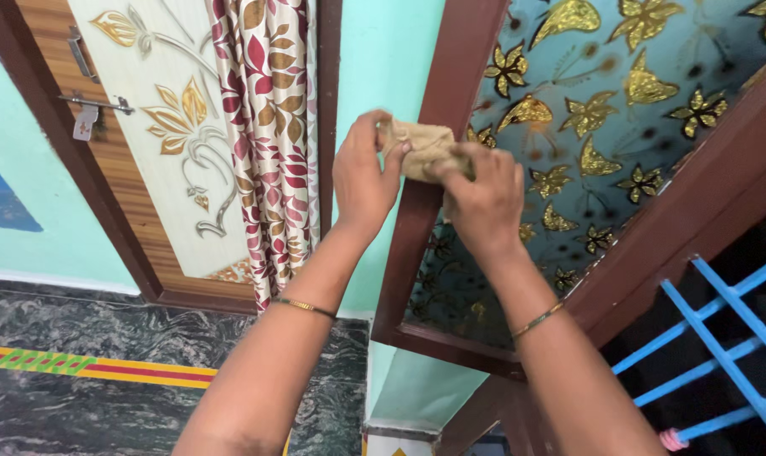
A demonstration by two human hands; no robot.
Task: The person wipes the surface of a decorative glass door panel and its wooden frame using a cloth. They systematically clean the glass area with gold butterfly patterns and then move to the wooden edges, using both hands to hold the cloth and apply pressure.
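Note:
Both of my hands are raised in front of a window shutter and grip one bunched beige cloth (423,148). My left hand (364,173) pinches the cloth's left end with thumb and fingers. My right hand (477,198) closes over its right side, knuckles toward me. The cloth sits against the dark brown frame (416,228) of the shutter, whose blue-green glass pane (602,143) carries gold leaf and flower shapes. A thin bangle is on each wrist.
A wooden door (159,135) with a gold floral panel and metal latch stands at left, beside a red-and-cream leaf-print curtain (273,127). Mint-green wall lies between door and window. A blue metal grille (720,338) is at lower right. Dark marble floor (62,405) with a striped border lies below.

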